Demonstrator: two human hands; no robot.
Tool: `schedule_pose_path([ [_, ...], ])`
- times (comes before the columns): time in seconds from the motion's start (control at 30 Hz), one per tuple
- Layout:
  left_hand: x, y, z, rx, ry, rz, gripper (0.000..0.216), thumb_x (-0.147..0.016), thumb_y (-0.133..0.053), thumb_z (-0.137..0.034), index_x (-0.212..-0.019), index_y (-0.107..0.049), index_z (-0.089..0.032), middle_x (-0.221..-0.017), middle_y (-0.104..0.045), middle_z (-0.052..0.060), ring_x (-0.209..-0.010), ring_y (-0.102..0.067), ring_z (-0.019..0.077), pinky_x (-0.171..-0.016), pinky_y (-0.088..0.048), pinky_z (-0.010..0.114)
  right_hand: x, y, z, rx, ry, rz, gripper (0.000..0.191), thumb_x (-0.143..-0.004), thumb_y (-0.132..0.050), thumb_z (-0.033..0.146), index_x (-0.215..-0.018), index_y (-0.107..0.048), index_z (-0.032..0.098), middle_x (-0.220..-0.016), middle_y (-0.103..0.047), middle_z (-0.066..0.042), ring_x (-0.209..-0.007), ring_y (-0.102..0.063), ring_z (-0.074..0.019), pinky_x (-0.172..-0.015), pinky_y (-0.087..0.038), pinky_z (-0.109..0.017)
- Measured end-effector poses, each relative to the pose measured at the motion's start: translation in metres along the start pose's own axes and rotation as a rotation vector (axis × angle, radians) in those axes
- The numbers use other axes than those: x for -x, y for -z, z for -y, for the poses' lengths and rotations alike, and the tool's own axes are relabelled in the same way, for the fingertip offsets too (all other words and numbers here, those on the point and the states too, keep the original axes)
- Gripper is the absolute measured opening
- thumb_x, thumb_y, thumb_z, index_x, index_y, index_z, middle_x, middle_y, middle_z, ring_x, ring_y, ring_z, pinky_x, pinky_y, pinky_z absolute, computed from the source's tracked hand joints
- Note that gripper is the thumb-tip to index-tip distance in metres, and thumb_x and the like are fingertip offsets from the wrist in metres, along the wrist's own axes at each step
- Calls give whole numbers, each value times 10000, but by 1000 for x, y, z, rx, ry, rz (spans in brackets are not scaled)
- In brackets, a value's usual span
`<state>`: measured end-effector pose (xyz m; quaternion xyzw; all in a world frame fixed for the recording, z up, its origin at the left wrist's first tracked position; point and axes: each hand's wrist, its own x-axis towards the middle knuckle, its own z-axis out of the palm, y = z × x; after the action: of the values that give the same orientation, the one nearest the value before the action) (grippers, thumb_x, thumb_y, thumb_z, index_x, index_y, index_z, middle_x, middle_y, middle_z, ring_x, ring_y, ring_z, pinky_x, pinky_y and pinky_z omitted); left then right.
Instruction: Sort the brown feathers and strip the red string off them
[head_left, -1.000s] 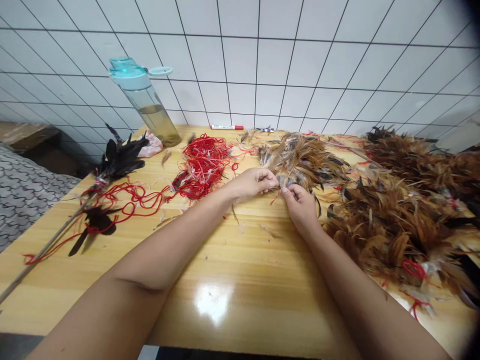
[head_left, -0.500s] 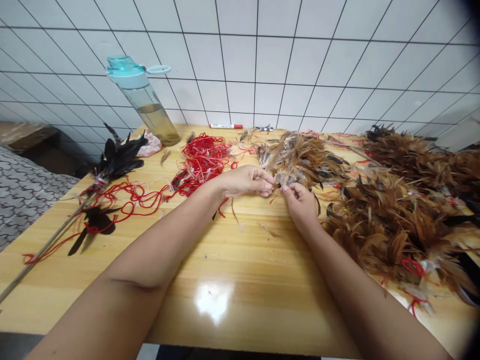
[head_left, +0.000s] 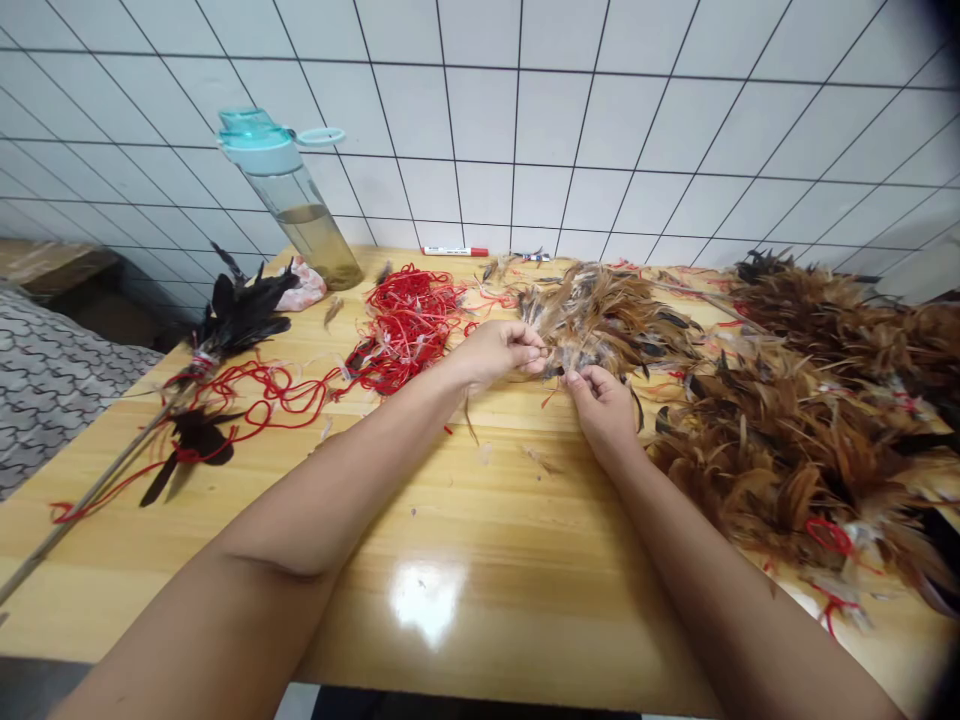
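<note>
My left hand (head_left: pixel 501 352) is closed in a pinch at the near left edge of a loose pile of brown feathers (head_left: pixel 600 305). What its fingertips hold is too small to make out. Just to the right, my right hand (head_left: pixel 604 402) pinches thumb against forefinger on a small dark feather (head_left: pixel 564 372). The two sets of fingertips are a short gap apart, above the wooden table (head_left: pixel 480 560). A tangle of red string (head_left: pixel 409 325) lies beyond my left forearm.
Large bunches of brown feathers (head_left: pixel 795 430) cover the right side. At left lies a stick (head_left: pixel 97 510) with black feathers (head_left: pixel 244 305) tied on. A water bottle (head_left: pixel 304 215) and a red-capped marker (head_left: pixel 454 251) are near the tiled wall (head_left: pixel 555 120).
My left hand has shifted slightly up, its fingers curled more tightly. My right hand stays nearly in place, still pinching. The whole view has moved a little.
</note>
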<state>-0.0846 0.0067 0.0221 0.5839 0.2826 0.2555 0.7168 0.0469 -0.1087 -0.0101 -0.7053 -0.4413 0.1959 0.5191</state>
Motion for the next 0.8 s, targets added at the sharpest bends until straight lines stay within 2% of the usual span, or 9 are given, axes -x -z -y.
schedule_pose_path([
  [0.17, 3, -16, 5, 96, -74, 13, 231, -644, -769, -208, -773, -620, -89, -752, -647, 21, -591, -537, 31, -589, -414, 168, 0, 0, 0, -38, -13, 0, 256, -762, -529, 410, -638, -540, 187, -531, -416, 47, -516, -330, -97, -502, -261, -242],
  [0.27, 5, -23, 7, 85, -68, 17, 217, -690, -732, -237, -793, -605, -94, -683, -604, 0, -537, -488, 30, -537, -382, 171, -1, -1, -2, -41, -9, -6, 262, -762, -536, 415, -635, -536, 187, -534, -401, 50, -518, -320, -95, -503, -260, -239],
  [0.43, 6, -27, 6, -115, -96, -48, 107, -759, -634, -187, -785, -576, -99, -614, -565, -19, -532, -488, 40, -553, -396, 173, -1, -1, -7, -6, 10, 1, 294, -762, -530, 439, -614, -525, 185, -518, -363, 52, -519, -313, -95, -500, -246, -239],
  [0.8, 5, -28, 18, -502, -330, -125, 103, -775, -569, -236, -820, -585, -144, -722, -598, -15, -649, -521, 75, -634, -416, 196, -3, -3, -9, -68, 9, 28, 280, -734, -571, 436, -624, -567, 179, -525, -398, 46, -514, -322, -93, -501, -258, -241],
])
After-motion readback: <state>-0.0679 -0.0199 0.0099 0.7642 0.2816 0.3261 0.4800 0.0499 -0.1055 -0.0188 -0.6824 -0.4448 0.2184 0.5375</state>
